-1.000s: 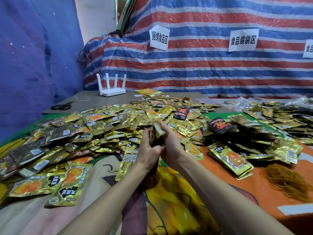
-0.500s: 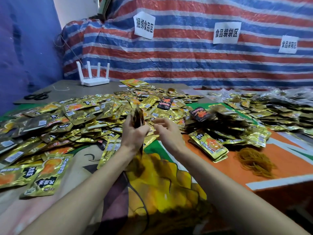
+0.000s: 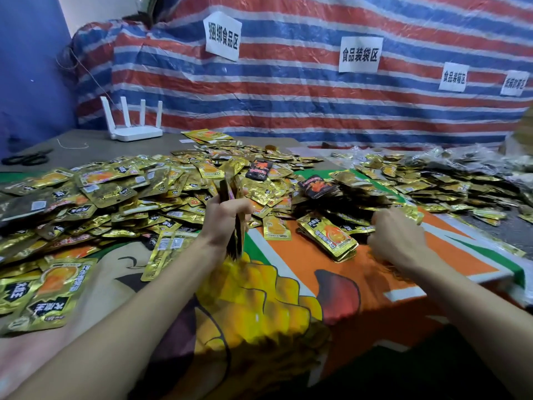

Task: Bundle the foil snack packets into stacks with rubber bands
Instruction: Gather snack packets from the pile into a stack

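I am working over a bright printed cloth (image 3: 375,272), with a striped tarp (image 3: 288,105) hanging behind. My left hand (image 3: 227,215) is gripping an upright stack of packets (image 3: 230,183), and loose packets (image 3: 115,197) are lying beyond it. My right hand (image 3: 399,241) is curling downward, its back hiding the fingertips, so I cannot tell its grasp. A router (image 3: 132,122) is standing far beyond my left hand.

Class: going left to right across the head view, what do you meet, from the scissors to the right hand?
In order: scissors → router → left hand gripping a stack → flat stack on the orange cloth → right hand.
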The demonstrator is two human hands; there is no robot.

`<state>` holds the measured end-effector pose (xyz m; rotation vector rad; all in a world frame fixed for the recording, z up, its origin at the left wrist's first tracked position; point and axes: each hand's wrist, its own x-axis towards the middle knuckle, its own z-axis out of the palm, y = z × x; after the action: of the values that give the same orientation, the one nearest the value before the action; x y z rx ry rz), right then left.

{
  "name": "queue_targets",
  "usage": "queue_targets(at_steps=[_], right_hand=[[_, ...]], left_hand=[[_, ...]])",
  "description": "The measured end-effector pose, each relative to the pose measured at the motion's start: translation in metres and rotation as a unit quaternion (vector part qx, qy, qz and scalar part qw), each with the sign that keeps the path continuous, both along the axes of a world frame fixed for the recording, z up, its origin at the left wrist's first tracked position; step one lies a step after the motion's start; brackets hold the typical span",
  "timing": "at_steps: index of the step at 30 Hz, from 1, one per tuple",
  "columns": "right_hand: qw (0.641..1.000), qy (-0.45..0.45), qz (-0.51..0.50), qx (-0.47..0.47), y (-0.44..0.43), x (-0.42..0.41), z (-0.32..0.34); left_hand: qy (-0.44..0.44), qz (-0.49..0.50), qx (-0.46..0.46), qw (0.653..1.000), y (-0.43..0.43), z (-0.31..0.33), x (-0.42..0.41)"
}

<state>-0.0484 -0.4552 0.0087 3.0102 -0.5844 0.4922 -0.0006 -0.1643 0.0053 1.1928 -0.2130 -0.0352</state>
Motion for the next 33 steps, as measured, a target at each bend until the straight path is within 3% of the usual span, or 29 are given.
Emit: queue_targets(at_steps=[4, 9, 15, 20, 23, 27, 33], right_hand=[[0.998, 0.032, -0.053, -0.001, -0.023, -0.002, -0.008], [0.999, -0.006, -0.036, 0.032, -0.033, 0.004, -0.002], [0.998, 0.02, -0.009, 0.057, -0.036, 0.004, 0.011], [0.995, -0.031, 0.013, 0.093, -0.036, 0.0, 0.018], [0.98, -0.078, 0.085, 0.161, -0.02, 0.002, 0.024], [0.916, -0.054, 0.224, 0.328, 0.028, 0.003, 0.033], [0.75, -0.01, 0.348, 0.563, 0.113, 0.013, 0.023]], left_hand=[[-0.012, -0.033, 0.007, 0.999, 0.002, 0.001, -0.006], [-0.033, -0.024, 0.091, 0.995, 0.008, 0.004, -0.012], [-0.04, -0.032, 0.109, 0.993, 0.01, 0.003, -0.014], [-0.014, -0.075, 0.058, 0.995, 0.008, 0.002, -0.015], [0.003, -0.092, 0.009, 0.996, 0.007, 0.001, -0.012], [-0.003, -0.122, -0.019, 0.992, 0.009, -0.001, -0.012], [0.001, -0.125, -0.085, 0.988, 0.017, -0.005, -0.017]])
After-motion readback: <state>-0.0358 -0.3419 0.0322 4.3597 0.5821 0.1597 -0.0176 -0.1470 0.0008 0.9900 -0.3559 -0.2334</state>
